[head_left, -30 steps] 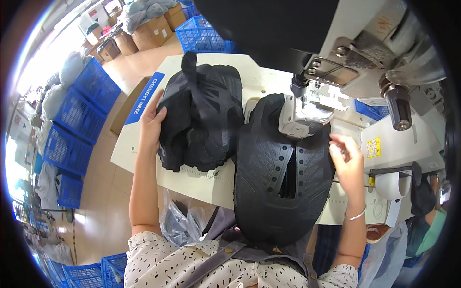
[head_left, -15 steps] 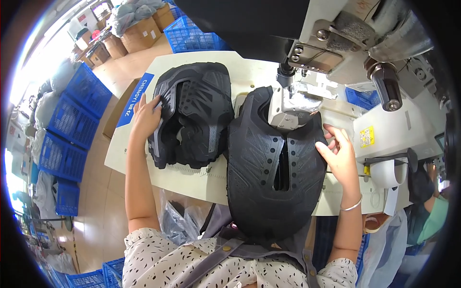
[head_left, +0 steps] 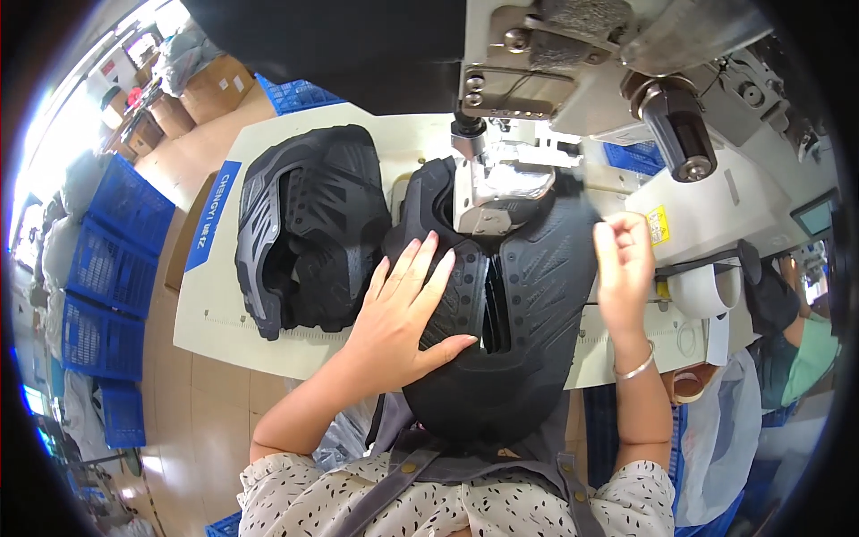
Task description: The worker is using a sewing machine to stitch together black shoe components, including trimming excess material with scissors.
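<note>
A stack of black shoe uppers [head_left: 492,385] with punched eyelet holes and a central slit lies before me. Its far end wraps around the metal post of the sewing machine [head_left: 483,210]. My left hand [head_left: 398,313] rests flat on the left side of the uppers, fingers spread and thumb near the slit. At their far right edge, my right hand [head_left: 624,268] is closed, with fingers curled and thumb tip against or just beside the edge. What it pinches, if anything, is hidden. Further left on the table sits a second pile of black uppers [head_left: 335,192].
The pale table [head_left: 210,318] has ruler marks along its front edge. Overhead hangs the machine head with a dark knob [head_left: 677,134]. Blue crates [head_left: 103,327] stand at the left, with cardboard boxes [head_left: 215,89] behind. Another person's green sleeve [head_left: 810,358] shows far right.
My left hand has left the left pile and come right onto the uppers at the machine. My right hand's fingers have curled closed. The whole view has shifted a little.
</note>
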`<state>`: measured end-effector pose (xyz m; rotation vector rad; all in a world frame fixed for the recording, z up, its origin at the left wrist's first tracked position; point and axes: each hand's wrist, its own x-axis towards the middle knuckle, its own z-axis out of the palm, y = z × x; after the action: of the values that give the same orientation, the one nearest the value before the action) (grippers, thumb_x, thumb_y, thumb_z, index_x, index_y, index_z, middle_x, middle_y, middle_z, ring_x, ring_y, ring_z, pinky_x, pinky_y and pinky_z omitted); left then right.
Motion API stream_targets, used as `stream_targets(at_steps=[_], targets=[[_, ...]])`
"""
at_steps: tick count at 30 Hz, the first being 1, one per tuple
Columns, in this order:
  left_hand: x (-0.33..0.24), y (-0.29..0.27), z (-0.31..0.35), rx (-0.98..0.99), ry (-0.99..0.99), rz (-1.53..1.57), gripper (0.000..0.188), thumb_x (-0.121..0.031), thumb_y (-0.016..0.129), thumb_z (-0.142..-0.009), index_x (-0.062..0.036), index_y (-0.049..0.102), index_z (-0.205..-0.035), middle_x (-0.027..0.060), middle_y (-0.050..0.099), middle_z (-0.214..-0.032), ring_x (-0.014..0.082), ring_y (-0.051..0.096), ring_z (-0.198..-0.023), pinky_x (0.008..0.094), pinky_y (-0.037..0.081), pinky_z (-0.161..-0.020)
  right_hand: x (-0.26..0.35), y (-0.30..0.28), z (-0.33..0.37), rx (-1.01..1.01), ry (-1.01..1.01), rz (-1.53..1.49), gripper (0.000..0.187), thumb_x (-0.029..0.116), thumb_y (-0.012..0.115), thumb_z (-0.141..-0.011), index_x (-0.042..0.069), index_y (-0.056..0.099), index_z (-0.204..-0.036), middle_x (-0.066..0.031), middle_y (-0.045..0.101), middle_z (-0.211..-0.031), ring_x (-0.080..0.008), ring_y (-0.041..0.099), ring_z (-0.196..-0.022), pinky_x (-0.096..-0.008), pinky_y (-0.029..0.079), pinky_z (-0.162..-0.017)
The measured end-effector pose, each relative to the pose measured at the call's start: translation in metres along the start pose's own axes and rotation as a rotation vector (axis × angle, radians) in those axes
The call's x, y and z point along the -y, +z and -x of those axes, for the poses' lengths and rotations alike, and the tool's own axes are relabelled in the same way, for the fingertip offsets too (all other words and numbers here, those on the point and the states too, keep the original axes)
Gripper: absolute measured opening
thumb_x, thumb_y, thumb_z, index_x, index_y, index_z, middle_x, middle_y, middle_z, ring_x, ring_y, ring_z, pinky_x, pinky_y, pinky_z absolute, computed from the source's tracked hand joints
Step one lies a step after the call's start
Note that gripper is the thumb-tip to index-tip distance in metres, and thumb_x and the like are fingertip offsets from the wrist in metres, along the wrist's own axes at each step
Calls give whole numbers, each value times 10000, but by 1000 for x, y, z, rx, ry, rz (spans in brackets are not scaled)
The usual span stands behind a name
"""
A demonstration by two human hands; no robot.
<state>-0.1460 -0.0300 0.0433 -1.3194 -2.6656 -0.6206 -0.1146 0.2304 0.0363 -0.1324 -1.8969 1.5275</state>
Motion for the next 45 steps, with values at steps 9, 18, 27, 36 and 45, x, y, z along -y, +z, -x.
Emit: stream_targets(at_steps=[9, 18, 27, 36, 45], targets=[[4, -6, 10, -430, -189, 25, 544, -406, 631, -785, 11, 504, -1110, 197, 497, -1142, 322, 480, -1027, 386, 387, -850, 68, 9, 45, 399, 520, -544, 287, 69, 489, -875, -84, 485, -1118, -210, 623, -957, -273, 654, -746, -385, 569, -652], [-13, -30, 0, -52, -533, 1970, 332, -66, 468, -842, 30, 461, -1160, 133, 588, -1057, 225, 601, -959, 320, 485, -839, 60, 7, 22, 487, 616, -774, 257, 62, 465, -888, -116, 494, -1070, -248, 614, -949, -290, 643, -848, -379, 574, -703], [-19, -31, -33, -359, -440, 1667, 494, 8, 424, -731, 85, 388, -1218, 226, 539, -1122, 291, 591, -968, 383, 523, -801, 63, 14, 10, 380, 578, -716, 291, 34, 425, -880, -110, 461, -1130, -238, 603, -994, -291, 633, -884, -376, 551, -776], [-12, -18, -43, -405, -279, 1310, 342, -4, 478, -844, 70, 431, -1175, 203, 579, -1076, 243, 608, -937, 338, 515, -816, 50, 5, 26, 309, 458, -682, 381, 62, 549, -824, -43, 446, -1176, -130, 588, -1055, -185, 590, -940, -314, 478, -851], [-18, -17, -41, -422, -330, 1377, 158, -74, 566, -872, 27, 557, -993, 22, 605, -890, 66, 546, -808, 222, 449, -740, 47, -4, 36, 257, 307, -493, 366, 116, 607, -811, -44, 495, -1120, -111, 609, -1028, -164, 589, -914, -286, 460, -832]])
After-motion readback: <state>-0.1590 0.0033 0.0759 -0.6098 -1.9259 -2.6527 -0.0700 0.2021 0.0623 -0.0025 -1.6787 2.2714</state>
